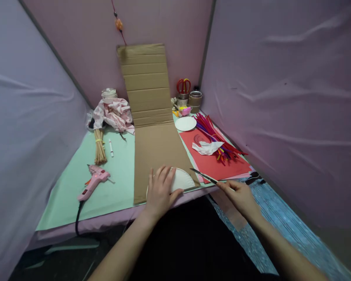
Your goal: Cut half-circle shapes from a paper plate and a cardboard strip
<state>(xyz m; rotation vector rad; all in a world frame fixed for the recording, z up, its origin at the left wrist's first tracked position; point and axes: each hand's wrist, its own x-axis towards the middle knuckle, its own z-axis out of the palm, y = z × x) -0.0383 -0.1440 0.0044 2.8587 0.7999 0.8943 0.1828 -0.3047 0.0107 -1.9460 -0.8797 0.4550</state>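
Cardboard shields the table; the left hand, fingers spread, pins the paper plate steady while the right hand, fingers closed, grips a blade.

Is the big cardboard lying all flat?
Bent: the brown corrugated cardboard sheet lies flat on the mint-green table, then stands up against the pink wall.
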